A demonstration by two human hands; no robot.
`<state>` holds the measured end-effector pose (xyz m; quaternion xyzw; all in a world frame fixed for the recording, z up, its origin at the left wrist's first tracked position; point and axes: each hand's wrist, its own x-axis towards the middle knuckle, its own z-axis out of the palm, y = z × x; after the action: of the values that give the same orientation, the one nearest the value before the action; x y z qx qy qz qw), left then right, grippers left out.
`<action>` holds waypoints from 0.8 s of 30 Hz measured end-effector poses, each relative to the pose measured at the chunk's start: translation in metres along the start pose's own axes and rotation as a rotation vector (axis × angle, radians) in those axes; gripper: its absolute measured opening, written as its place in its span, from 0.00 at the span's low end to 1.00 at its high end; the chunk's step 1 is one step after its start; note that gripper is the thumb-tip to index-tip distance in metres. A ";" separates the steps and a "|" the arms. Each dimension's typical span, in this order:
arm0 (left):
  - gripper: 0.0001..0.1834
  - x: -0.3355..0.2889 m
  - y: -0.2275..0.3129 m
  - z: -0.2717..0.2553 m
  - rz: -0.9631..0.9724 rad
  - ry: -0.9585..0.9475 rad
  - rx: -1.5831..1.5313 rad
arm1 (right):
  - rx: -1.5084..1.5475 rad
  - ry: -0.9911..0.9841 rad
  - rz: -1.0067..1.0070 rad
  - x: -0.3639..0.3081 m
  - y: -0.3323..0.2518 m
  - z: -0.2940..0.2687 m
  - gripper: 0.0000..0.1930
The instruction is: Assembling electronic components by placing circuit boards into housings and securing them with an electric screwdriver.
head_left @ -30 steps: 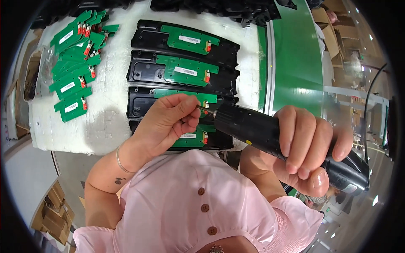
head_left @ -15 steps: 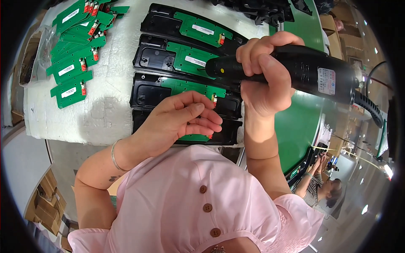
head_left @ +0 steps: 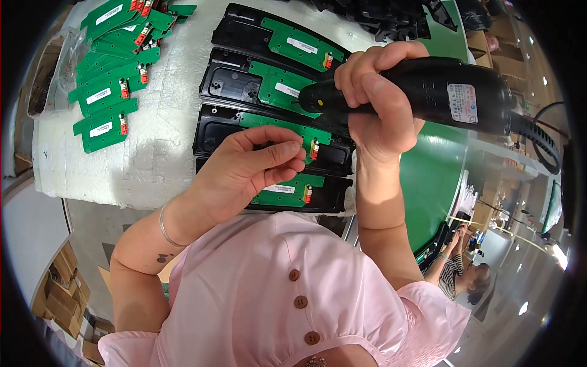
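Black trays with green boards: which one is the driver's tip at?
The second tray from the far end. The black driver, gripped in the right hand, has its tip at that tray's green board; no other tray does.

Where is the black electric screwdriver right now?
In the head view, the black electric screwdriver is right of centre, gripped in the right hand, its nose over the second black panel from the top.
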<state>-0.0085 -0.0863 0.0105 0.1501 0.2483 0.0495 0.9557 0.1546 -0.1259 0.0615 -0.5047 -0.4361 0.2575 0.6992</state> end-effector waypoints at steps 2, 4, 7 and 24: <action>0.07 0.001 -0.001 0.001 0.007 0.012 -0.039 | -0.052 -0.020 -0.007 -0.001 -0.001 0.000 0.10; 0.07 0.005 -0.003 -0.001 0.015 0.022 -0.066 | -0.066 -0.024 -0.013 0.000 -0.002 -0.001 0.11; 0.08 0.007 -0.004 0.000 0.019 0.051 -0.121 | -0.038 0.075 -0.048 -0.004 -0.022 0.011 0.13; 0.12 0.019 -0.014 0.011 -0.019 -0.170 -0.184 | 0.167 -0.364 -0.216 -0.019 -0.076 -0.026 0.14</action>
<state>0.0135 -0.0991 0.0064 0.0630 0.1620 0.0503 0.9835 0.1619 -0.1802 0.1226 -0.3407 -0.5837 0.3031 0.6718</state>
